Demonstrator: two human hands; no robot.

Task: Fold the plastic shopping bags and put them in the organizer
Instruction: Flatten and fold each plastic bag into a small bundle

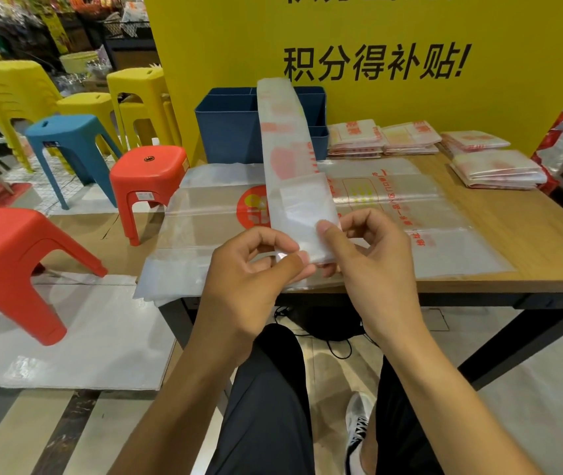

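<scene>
Here both hands hold one bag folded into a long strip (285, 145), lifted above the near edge of the worktop (530, 234) and slanting away towards the organizer (228, 132). The left hand (256, 279) pinches the strip's near end between thumb and curled fingers; the right hand (372, 262) pinches the same end from the other side, thumb on top. So each grip is closed on the strip. The strip's near end is turned back on itself in a short fold.

Under the hands a flat bag (393, 207) with red print lies spread across the worktop, its left part hanging over the left edge. The organizer, a blue box with compartments, stands at the far left corner against a yellow sign (410, 36). Stacks of folded bags (410, 137) lie along the far edge to its right, and another stack (499, 169) lies near the right edge. Beyond the left edge stand red stools (150, 176), a blue stool (67, 138) and yellow stools (16, 87).
</scene>
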